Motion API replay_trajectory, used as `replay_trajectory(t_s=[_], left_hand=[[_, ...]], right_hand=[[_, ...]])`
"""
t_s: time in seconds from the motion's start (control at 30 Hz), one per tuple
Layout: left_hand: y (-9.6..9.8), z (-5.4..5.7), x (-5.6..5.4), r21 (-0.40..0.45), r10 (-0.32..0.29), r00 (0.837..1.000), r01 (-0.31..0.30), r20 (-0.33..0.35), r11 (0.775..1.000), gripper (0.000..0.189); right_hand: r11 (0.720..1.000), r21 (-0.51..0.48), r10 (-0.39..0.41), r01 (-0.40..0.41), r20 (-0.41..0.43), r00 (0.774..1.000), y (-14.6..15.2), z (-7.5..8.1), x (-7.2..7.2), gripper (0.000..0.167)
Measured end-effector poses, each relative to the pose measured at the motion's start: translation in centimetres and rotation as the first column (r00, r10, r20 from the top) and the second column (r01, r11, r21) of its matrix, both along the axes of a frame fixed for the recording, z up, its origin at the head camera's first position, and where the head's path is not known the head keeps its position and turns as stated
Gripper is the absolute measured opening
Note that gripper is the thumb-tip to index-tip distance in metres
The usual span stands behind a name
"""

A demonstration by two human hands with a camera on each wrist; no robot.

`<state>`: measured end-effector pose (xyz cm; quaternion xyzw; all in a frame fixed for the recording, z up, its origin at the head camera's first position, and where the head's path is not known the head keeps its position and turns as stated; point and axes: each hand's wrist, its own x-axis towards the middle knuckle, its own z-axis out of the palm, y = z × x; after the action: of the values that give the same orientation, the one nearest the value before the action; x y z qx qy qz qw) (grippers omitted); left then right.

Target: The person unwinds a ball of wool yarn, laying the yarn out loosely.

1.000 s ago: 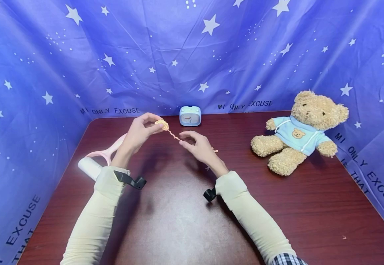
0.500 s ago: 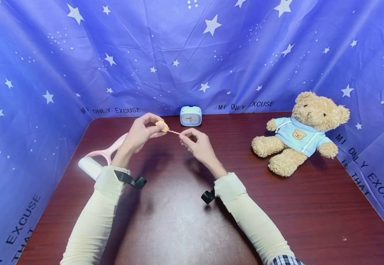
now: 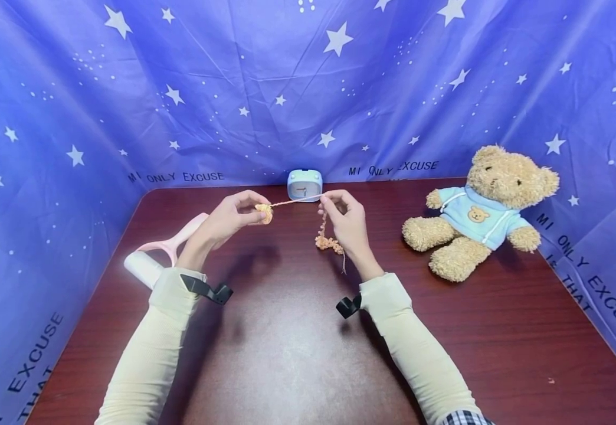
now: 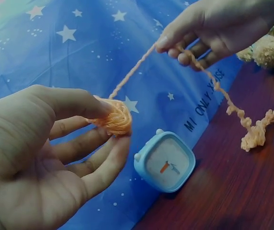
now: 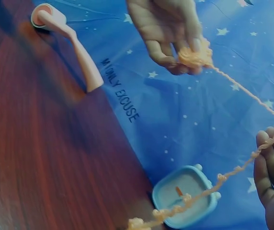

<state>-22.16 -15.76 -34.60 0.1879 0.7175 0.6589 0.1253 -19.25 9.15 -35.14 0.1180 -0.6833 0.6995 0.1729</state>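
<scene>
My left hand (image 3: 231,219) pinches a small orange ball of yarn (image 4: 115,117) between thumb and fingers, above the table. From it a strand of yarn (image 4: 133,73) runs taut to my right hand (image 3: 347,219), whose thumb and forefinger pinch it. Below the right hand a knotted, crinkled length of the same yarn (image 3: 323,224) hangs down to a bunched clump (image 4: 254,136) with a thin tail. In the right wrist view this knotted length crosses in front of the clock.
A blue alarm clock (image 3: 304,185) stands at the back edge of the table (image 3: 287,354). To the left lies a pink-handled lint roller (image 3: 146,268). At the right sits a teddy bear (image 3: 480,218) in a light blue top. A starry blue curtain (image 3: 223,77) surrounds the table.
My right hand has moved right and slightly up, drawing out a longer taut strand. The knotted clump has come into view below it. The left hand with the ball has dipped slightly.
</scene>
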Motion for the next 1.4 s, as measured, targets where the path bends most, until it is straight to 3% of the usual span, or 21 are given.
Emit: replay_trajectory(t_s=[0.23, 0.43, 0.63, 0.87, 1.07, 1.27, 1.4], left_hand=[[-0.2, 0.4, 0.2, 0.134, -0.021, 0.998, 0.014, 0.052, 0.991, 0.027], [-0.1, 0.5, 0.1, 0.213, 0.052, 0.997, -0.063, 0.054, 0.975, 0.017], [-0.2, 0.8, 0.1, 0.203, 0.153, 0.987, -0.158, 0.042, 0.966, 0.024], [-0.5, 0.6, 0.2, 0.201, 0.157, 0.986, -0.164, 0.053, 0.966, 0.031], [-0.8, 0.5, 0.2, 0.246, 0.149, 0.986, -0.163, 0.075, 0.955, 0.033], [-1.1, 0.4, -0.1, 0.205, 0.195, 0.981, -0.195, 0.023, 0.959, 0.023], [-1.2, 0.5, 0.0, 0.257, 0.215, 0.976, -0.212, 0.017, 0.943, 0.021]], right_hand=[[0.996, -0.065, -0.058, 0.057, -0.012, 0.998, 1.8, 0.2, -0.4, 0.019], [0.992, -0.096, -0.083, 0.078, -0.051, 0.995, 3.4, -2.2, -2.2, 0.020], [0.986, -0.141, -0.094, 0.089, -0.030, 0.995, 4.4, -1.9, -1.9, 0.018], [0.978, -0.166, -0.135, 0.127, -0.033, 0.990, 5.2, -0.5, -1.0, 0.015], [0.963, -0.224, -0.166, 0.151, -0.048, 0.985, 6.4, -1.7, -2.0, 0.013], [0.948, -0.262, -0.204, 0.182, -0.059, 0.977, 7.3, -2.5, -2.7, 0.014], [0.940, -0.273, -0.231, 0.206, -0.064, 0.971, 7.6, -2.5, -2.7, 0.017]])
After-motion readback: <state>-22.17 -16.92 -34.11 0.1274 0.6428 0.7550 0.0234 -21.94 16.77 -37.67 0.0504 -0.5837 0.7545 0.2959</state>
